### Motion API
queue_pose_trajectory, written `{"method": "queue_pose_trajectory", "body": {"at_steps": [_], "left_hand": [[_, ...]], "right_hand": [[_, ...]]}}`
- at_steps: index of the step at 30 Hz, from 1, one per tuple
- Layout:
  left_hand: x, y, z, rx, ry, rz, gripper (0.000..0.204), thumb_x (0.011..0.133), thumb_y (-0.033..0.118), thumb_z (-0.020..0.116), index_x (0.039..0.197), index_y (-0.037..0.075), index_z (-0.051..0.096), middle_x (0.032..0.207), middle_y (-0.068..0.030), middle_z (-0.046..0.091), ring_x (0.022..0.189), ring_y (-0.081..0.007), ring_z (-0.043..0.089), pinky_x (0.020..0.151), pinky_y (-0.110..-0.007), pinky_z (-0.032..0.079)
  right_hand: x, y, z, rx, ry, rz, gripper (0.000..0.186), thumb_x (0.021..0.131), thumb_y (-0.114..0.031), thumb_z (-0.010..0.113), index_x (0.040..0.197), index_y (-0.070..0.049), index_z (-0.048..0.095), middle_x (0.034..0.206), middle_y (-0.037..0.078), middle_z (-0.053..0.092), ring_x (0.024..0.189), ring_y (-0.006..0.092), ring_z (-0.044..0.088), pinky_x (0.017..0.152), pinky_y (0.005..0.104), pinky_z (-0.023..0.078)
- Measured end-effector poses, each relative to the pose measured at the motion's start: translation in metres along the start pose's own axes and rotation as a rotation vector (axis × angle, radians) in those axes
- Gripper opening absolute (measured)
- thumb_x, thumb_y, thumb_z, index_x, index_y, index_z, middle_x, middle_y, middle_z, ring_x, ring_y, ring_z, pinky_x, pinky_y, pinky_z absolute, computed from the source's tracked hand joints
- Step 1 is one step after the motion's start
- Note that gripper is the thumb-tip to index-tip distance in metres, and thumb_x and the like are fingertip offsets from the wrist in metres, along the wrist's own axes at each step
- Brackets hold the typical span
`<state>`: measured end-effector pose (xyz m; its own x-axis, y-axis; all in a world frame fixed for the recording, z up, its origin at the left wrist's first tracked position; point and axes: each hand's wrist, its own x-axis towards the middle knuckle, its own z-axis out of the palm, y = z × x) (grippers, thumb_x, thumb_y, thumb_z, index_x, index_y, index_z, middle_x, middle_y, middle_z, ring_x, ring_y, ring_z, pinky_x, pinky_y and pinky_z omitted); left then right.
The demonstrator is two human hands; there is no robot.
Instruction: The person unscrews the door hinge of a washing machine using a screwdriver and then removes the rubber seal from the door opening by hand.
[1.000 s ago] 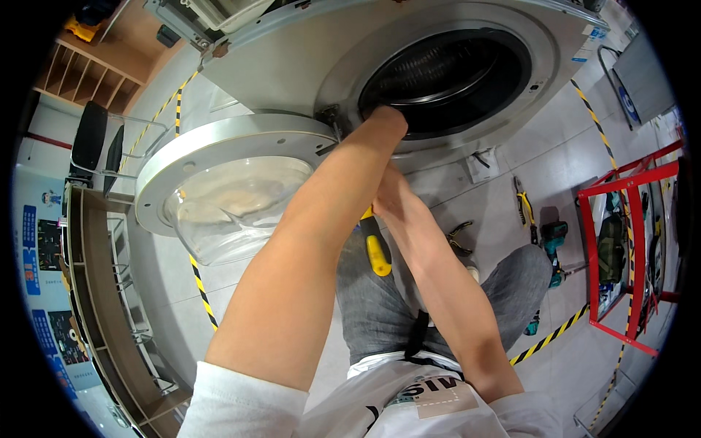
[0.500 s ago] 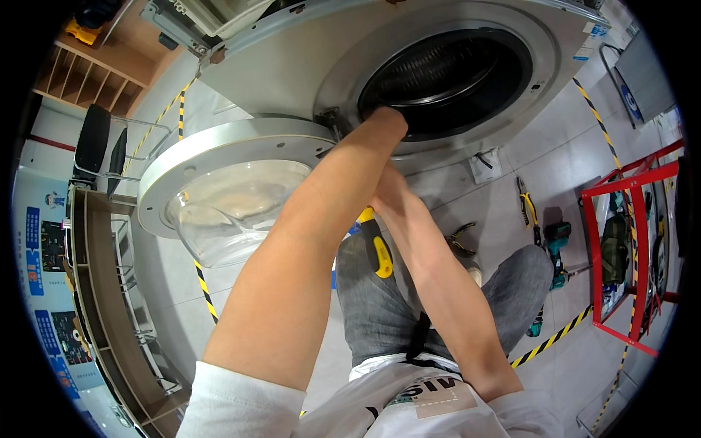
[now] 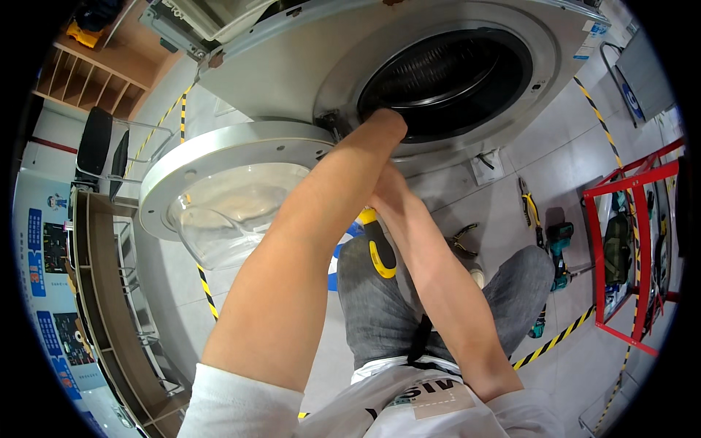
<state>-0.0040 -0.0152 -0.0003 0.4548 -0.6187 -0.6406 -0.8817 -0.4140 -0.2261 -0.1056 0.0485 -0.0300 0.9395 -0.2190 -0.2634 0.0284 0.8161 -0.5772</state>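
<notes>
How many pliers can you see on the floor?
2. One open pair lies beside the right forearm; a yellow-handled pair lies farther right, above the drill in the picture. More may be hidden in the red rack.

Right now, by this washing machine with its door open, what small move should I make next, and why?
I'd probably ease your left forearm slightly left. It crosses in front of your right hand, hiding the fingers, and the far end of the yellow-and-black-handled tool beside that hand can't be seen either. A clearer view might help you judge the grip.
</notes>
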Motion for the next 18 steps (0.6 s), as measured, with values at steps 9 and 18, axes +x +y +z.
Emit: {"method": "queue_pose_trajectory", "body": {"at_steps": [9,18], "left_hand": [[-0.003,-0.004,0.006,0.079,0.04,0.09,0.025,0.076,0.02,0.065,0.099,0.014,0.071,0.105,-0.0097,0.066,0.097,-0.0294,0.063,0.078,-0.039,0.052],[-0.018,-0.013,0.002,0.096,0.059,0.058,0.027,0.08,0.028,0.064,0.101,0.012,0.071,0.106,-0.0101,0.066,0.097,-0.0298,0.063,0.079,-0.039,0.052]], "right_hand": [[-0.021,-0.02,0.023,-0.066,0.085,0.067,0.033,0.09,-0.025,0.056,0.115,-0.004,0.051,0.101,0.011,0.059,0.085,0.0211,0.06,0.064,0.0358,0.05],[0.005,0.008,0.01,0.122,-0.198,-0.065,0.036,0.087,-0.026,0.06,0.114,-0.004,0.052,0.098,0.011,0.061,0.081,0.0214,0.061,0.062,0.0348,0.049]]}}
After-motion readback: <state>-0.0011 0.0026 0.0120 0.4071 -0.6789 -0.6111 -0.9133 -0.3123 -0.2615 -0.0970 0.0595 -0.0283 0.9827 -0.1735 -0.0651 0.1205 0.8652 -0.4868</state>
